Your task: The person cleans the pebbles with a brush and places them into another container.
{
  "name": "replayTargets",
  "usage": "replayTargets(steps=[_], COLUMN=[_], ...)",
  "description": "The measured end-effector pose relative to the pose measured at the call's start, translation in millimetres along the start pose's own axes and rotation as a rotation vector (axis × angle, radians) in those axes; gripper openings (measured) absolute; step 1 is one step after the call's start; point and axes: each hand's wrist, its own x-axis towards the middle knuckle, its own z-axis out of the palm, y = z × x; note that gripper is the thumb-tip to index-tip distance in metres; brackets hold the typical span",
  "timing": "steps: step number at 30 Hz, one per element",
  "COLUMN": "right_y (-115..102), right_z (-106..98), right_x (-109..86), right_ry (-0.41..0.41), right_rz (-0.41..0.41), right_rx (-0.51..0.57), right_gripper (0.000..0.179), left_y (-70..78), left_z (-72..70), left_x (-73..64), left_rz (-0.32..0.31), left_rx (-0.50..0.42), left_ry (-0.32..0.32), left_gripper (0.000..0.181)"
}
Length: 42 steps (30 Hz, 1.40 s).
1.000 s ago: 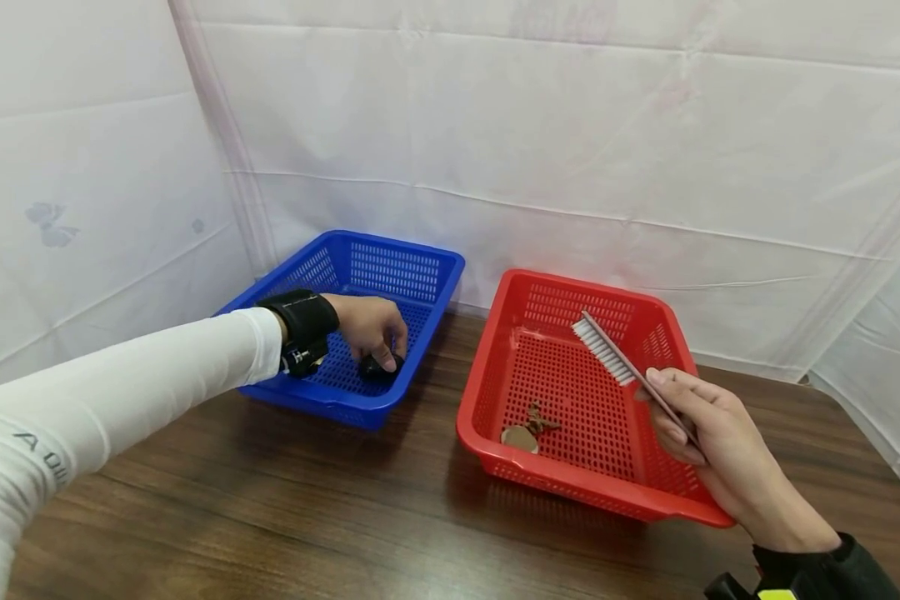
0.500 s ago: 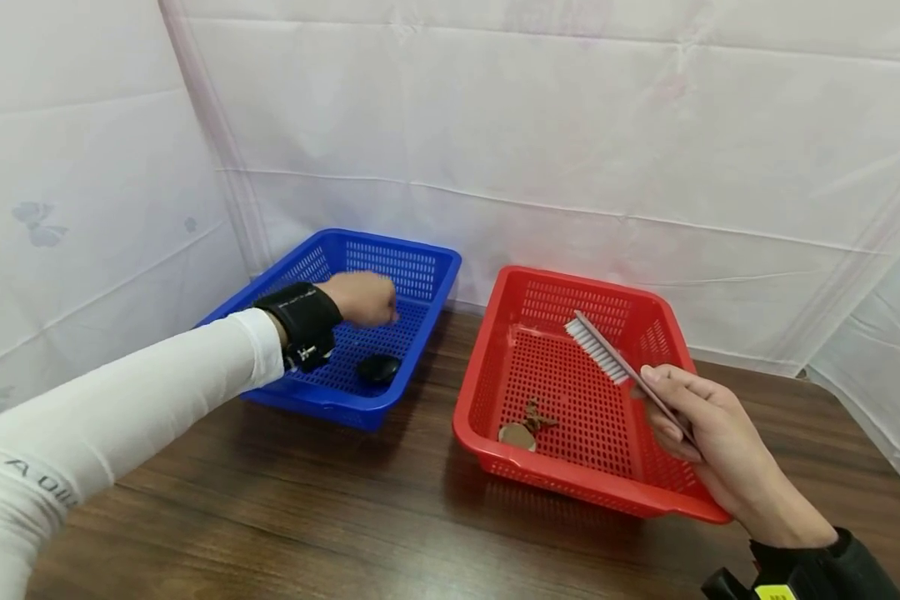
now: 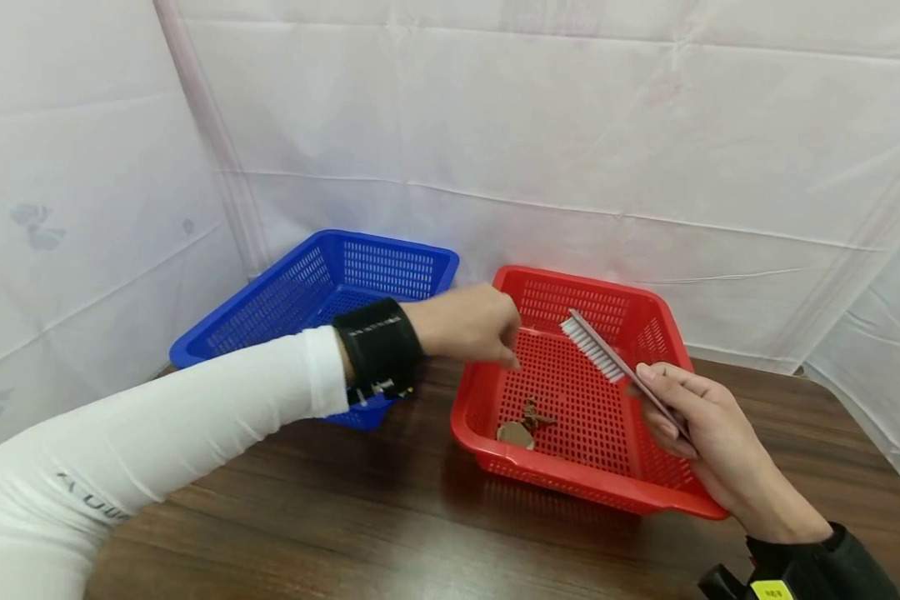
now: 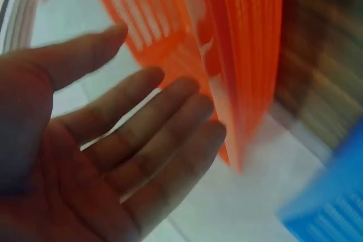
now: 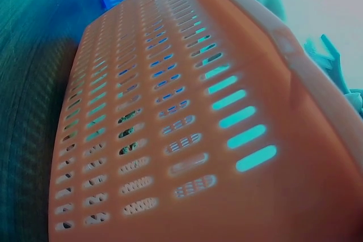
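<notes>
My left hand (image 3: 472,323) hangs over the left rim of the red basket (image 3: 562,477), holding nothing. In the left wrist view, its fingers (image 4: 161,134) are relaxed and spread from the thumb, the palm bare. My right hand (image 3: 701,437) grips a brush (image 3: 603,354) by its thin pinkish handle, white bristles facing down-left over the red basket. Inside that basket, near the front left corner, lie a flat round beige disc (image 3: 515,435) and a small brown branching object (image 3: 534,412). Most of the right hand is out of the right wrist view.
A blue basket (image 3: 232,321) stands to the left of the red one, its front part hidden behind my left forearm. Both sit on a dark wood table (image 3: 390,533). White sheeting (image 3: 435,108) hangs behind and at both sides.
My left hand let go of a black computer mouse in the blue basket, lifted, and moved right to the red basket. The mouse is now hidden by the arm. My right hand stays with the brush.
</notes>
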Motion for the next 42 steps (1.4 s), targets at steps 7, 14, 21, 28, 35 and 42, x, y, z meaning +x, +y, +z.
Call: replayTargets(steps=[7,14,21,28,35,42], right_y=[0.2,0.7,-0.3,3.8,2.8,3.1], right_z=[2.3,7.4,6.8,1.8,1.3,0.3], right_x=[3.1,5.6,7.5,4.5,4.2,4.6], right_ry=[0.0,0.011,0.013,0.035,0.037,0.043], right_rz=[-0.005,-0.007,-0.005,0.009,0.023,0.024], right_rx=[-0.002,0.01,0.0,0.007,-0.005,-0.008], right_gripper=[0.031,0.031,0.031,0.028,0.029,0.029], left_y=[36.1,45.2,48.4,46.9,47.8,55.6], left_z=[10.0,28.3,39.2,57.0,66.5,68.6], left_x=[20.0,32.8,38.3,55.2,62.3,64.6], left_rz=[0.118,0.136,0.156,0.191,0.234,0.288], left_rx=[0.091,0.182,0.283,0.472,0.54,0.643], left_ry=[-0.215,-0.347,-0.397,-0.452,-0.488,-0.575], left_gripper=[0.028,0.025,0.018,0.026,0.021,0.013])
